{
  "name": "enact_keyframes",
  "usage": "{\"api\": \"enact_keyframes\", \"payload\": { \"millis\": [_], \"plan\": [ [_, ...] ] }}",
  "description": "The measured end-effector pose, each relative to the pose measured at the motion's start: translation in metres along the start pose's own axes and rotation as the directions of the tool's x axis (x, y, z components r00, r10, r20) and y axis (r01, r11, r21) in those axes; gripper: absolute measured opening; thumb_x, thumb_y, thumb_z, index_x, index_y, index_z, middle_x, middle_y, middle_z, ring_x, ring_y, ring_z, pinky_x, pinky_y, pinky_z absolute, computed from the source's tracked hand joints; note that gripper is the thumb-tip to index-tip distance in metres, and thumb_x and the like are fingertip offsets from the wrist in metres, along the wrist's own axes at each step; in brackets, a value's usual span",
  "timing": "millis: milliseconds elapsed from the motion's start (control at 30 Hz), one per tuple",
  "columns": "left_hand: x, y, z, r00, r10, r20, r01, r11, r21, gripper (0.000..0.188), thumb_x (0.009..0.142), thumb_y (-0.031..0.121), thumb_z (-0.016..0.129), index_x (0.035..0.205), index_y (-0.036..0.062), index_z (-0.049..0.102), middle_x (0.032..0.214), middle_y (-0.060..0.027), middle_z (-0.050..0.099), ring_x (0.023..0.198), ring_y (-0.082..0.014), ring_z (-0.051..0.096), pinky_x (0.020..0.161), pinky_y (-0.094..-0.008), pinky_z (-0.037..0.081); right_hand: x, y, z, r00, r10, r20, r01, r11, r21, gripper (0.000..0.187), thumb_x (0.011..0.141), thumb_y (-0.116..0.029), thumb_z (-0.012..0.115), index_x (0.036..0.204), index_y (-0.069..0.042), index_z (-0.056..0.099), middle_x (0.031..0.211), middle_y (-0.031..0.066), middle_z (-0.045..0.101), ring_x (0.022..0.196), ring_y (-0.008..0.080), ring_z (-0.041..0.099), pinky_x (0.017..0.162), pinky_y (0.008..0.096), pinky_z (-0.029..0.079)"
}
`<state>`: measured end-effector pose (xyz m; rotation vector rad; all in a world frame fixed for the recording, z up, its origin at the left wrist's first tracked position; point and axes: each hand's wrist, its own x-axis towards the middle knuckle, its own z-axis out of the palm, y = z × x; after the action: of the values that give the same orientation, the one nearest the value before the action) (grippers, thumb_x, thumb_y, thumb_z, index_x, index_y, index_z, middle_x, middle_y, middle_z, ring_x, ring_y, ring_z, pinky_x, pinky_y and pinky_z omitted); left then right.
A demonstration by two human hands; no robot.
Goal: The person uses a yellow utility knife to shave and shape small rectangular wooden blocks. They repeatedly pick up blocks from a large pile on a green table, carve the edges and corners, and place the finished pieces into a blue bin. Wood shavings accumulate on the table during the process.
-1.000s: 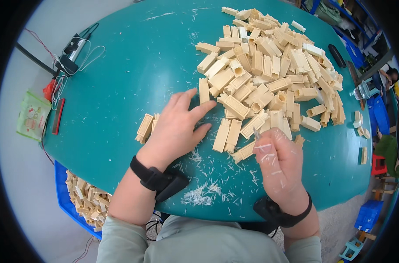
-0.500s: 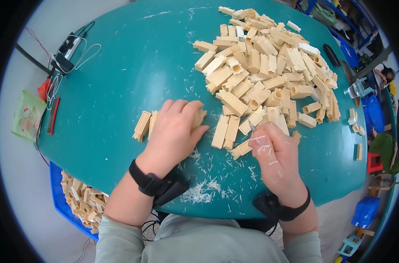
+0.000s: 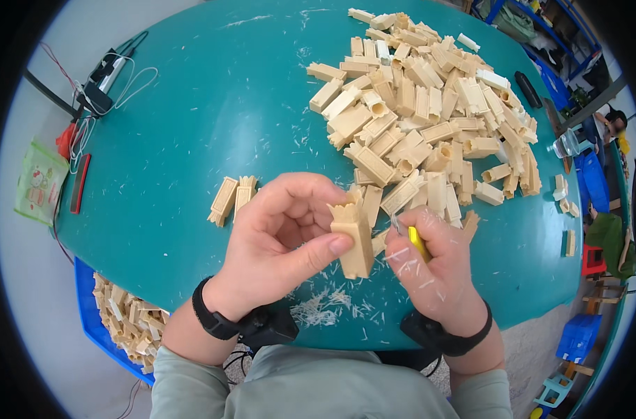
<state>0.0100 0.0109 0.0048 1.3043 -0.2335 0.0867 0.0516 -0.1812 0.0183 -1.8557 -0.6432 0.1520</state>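
Between the thumb and fingers of my left hand [image 3: 279, 244] is a beige rectangular plastic piece [image 3: 353, 241], nearly upright with its jagged end on top. My right hand [image 3: 433, 265] is closed around a small trimming knife [image 3: 418, 243] with a yellow handle, its metal tip close to the piece but apart from it. White shavings stick to the right thumb and fingers. Two similar pieces [image 3: 224, 201] lie on the table left of my left hand. A large heap of beige pieces [image 3: 423, 105] spreads beyond my hands, toward the right.
White shavings [image 3: 325, 307] litter the green table [image 3: 157, 209] near its front edge. A blue bin [image 3: 94, 314] of pieces stands below at left. A power strip [image 3: 108, 77] with cables and a black-and-red bar [image 3: 81, 183] are at the left edge. A few small pieces [image 3: 568, 202] lie far right.
My left hand has come back from the table toward the right hand, with a beige piece now lifted in its fingers. The right hand has turned slightly, showing the yellow handle.
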Motion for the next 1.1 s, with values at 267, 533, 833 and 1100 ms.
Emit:
{"api": "enact_keyframes", "payload": {
  "millis": [267, 533, 833, 1100],
  "plan": [
    [-0.002, -0.006, 0.0, 0.998, 0.038, 0.055, -0.027, 0.982, -0.188, 0.03, 0.079, -0.009, 0.06, 0.103, 0.0018, 0.046, 0.109, -0.0118, 0.054, 0.106, -0.0177, 0.054, 0.087, -0.0302, 0.047, -0.001, -0.004, 0.001, 0.993, 0.069, 0.1, -0.076, 0.995, 0.062, 0.029, 0.078, -0.024, 0.069, 0.089, 0.0, 0.057, 0.068, 0.009, 0.056, 0.057, 0.0152, 0.052, 0.055, 0.0258, 0.043],
    [-0.002, -0.002, 0.003, 0.987, 0.163, 0.003, -0.161, 0.971, 0.176, 0.027, 0.077, -0.008, 0.062, 0.102, -0.0021, 0.053, 0.113, -0.0151, 0.054, 0.103, -0.0177, 0.055, 0.083, -0.0279, 0.048, -0.004, -0.003, 0.003, 0.997, 0.057, -0.046, -0.05, 0.988, 0.147, 0.028, 0.073, -0.007, 0.072, 0.094, -0.004, 0.055, 0.079, 0.0057, 0.057, 0.065, 0.0095, 0.052, 0.058, 0.0233, 0.043],
    [-0.007, 0.002, 0.013, 0.993, -0.005, -0.118, -0.008, 0.994, -0.113, 0.017, 0.08, -0.008, 0.059, 0.096, -0.0057, 0.057, 0.111, -0.0184, 0.057, 0.085, -0.0152, 0.06, 0.073, -0.0257, 0.051, 0.001, 0.005, 0.005, 0.977, -0.173, -0.127, 0.156, 0.979, -0.134, 0.031, 0.07, -0.005, 0.073, 0.095, -0.005, 0.055, 0.08, 0.0049, 0.056, 0.07, 0.0144, 0.054, 0.061, 0.0253, 0.043],
    [-0.009, -0.001, 0.007, 0.918, 0.397, 0.006, -0.345, 0.789, 0.508, 0.018, 0.075, -0.01, 0.059, 0.091, -0.0026, 0.055, 0.11, -0.0221, 0.053, 0.085, -0.0197, 0.061, 0.072, -0.0296, 0.052, -0.008, -0.003, 0.002, 0.99, -0.115, -0.082, 0.125, 0.985, 0.12, 0.023, 0.078, -0.021, 0.067, 0.088, -0.004, 0.053, 0.076, 0.0097, 0.055, 0.059, 0.0213, 0.054, 0.052, 0.0293, 0.043]
  ]
}}
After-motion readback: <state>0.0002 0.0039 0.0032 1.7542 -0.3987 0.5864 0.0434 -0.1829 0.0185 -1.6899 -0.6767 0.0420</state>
